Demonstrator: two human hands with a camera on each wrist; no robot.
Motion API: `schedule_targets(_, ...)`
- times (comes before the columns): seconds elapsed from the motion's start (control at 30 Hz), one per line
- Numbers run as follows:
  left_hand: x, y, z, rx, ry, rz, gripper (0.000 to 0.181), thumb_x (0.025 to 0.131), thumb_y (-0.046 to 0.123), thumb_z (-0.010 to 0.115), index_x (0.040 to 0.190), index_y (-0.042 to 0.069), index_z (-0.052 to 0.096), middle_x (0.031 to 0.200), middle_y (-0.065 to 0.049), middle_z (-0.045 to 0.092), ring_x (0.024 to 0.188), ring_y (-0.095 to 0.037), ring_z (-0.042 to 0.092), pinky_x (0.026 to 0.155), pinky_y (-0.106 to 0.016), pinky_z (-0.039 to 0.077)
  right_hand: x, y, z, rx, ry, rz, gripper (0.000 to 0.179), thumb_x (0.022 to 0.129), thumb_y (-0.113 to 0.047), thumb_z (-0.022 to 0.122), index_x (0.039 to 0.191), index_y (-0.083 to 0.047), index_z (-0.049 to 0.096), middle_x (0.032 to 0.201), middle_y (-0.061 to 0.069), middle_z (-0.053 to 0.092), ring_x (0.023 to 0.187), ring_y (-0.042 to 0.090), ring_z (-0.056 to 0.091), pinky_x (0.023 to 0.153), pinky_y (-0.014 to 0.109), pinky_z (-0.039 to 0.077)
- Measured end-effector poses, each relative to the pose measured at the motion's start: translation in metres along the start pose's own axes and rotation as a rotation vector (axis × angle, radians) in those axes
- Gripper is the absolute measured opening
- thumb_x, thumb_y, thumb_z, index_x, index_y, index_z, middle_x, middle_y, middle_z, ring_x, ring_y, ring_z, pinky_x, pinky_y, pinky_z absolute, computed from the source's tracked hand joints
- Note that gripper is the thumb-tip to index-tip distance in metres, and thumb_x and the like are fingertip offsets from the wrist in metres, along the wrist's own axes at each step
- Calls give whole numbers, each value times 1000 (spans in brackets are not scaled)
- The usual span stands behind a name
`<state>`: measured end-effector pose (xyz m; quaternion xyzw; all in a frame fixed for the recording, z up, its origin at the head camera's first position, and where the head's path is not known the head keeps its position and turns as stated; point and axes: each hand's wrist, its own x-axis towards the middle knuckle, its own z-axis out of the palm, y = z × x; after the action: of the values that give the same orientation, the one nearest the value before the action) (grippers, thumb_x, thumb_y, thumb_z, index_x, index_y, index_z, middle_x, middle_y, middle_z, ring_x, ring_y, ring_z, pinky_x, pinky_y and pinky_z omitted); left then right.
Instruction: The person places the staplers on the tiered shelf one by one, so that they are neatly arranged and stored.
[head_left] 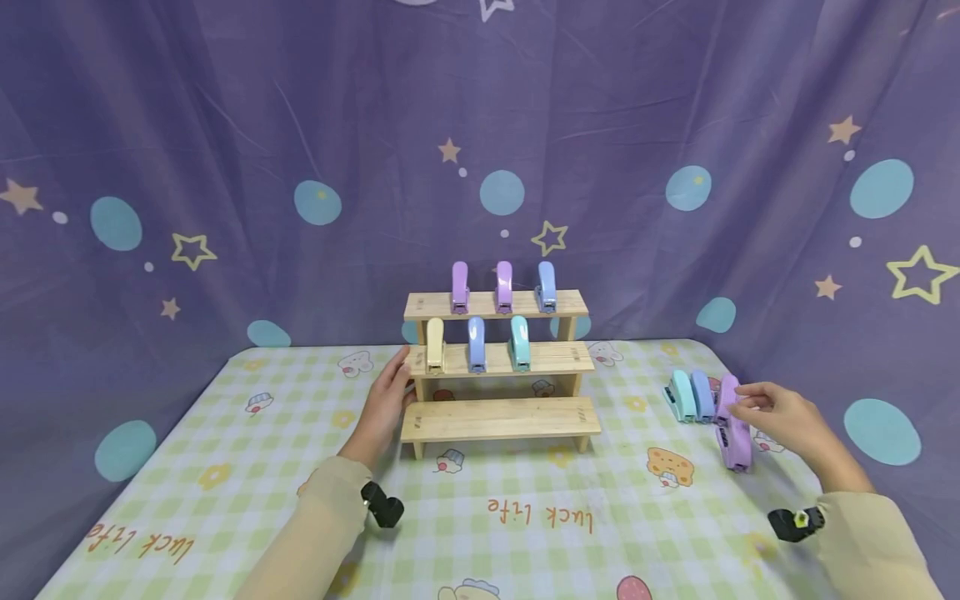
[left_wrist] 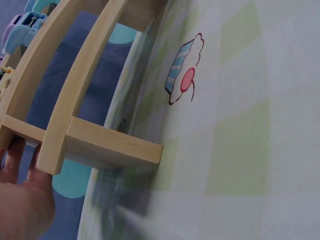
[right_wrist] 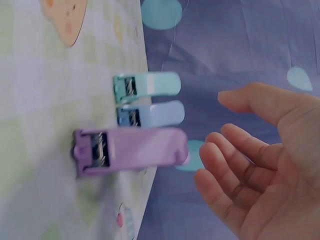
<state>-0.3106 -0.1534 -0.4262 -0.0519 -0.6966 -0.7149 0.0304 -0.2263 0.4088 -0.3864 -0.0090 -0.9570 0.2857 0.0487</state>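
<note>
A three-tier wooden display stand (head_left: pixel 498 418) stands on the table, and my left hand (head_left: pixel 386 404) grips its left end by the middle board. In the left wrist view, the fingers (left_wrist: pixel 39 172) of that hand reach behind the wood. At the right, my right hand (head_left: pixel 783 419) is beside two purple staplers, one behind (head_left: pixel 726 395) and one in front (head_left: pixel 736 443). The right wrist view shows this hand's fingers loosely bent, apart from the purple stapler (right_wrist: pixel 145 147). A blue stapler (head_left: pixel 702 395) and a teal stapler (head_left: pixel 682 395) stand to its left.
Two purple staplers (head_left: pixel 460 287) and a blue stapler (head_left: pixel 546 286) stand on the top board. The middle board carries a yellow stapler (head_left: pixel 435 343), a blue one (head_left: pixel 476 343) and a teal one (head_left: pixel 520 342). A checkered cloth (head_left: pixel 450 550) covers the table; a purple curtain (head_left: pixel 390 108) hangs behind.
</note>
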Motion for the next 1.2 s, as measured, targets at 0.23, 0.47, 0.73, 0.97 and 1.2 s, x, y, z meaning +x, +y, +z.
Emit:
schedule_targets(0.23,-1,-1,0,0,-8,6,51,111,29,37,161,24,26,160,-8,31,139,-31,40,113,-41,40,-1,21,3,24,-61,40,65,97,-38,67,132,14,50,104,15,67,81,25,64,66,31,52)
schedule_targets(0.47,-1,0,2,-8,-2,6,51,111,28,38,160,23,27,159,-9,33,138,-30,41,113,-41,40,-3,38,12,153,-169,90,69,97,-35,66,133,19,41,107,17,67,86,18,65,70,28,57)
schedule_targets(0.73,0,-1,1,-5,-3,24,51,111,29,38,161,21,27,160,-11,31,139,-32,41,114,-43,39,-3,43,18,234,-256,176,68,97,-41,65,128,15,43,104,9,65,87,16,63,73,28,55)
schedule_targets(0.97,1,0,2,1,-6,1,51,111,28,36,161,21,25,160,-11,30,140,-32,39,114,-42,39,-5,46,23,204,-266,212,55,93,-43,71,115,5,53,91,1,64,82,15,59,69,27,52)
schedule_targets(1.2,1,1,2,9,-1,-10,52,112,28,35,161,21,24,160,-13,30,141,-34,38,114,-42,38,-5,45,23,159,-281,184,53,89,-41,75,110,3,53,88,3,57,78,16,53,65,27,47)
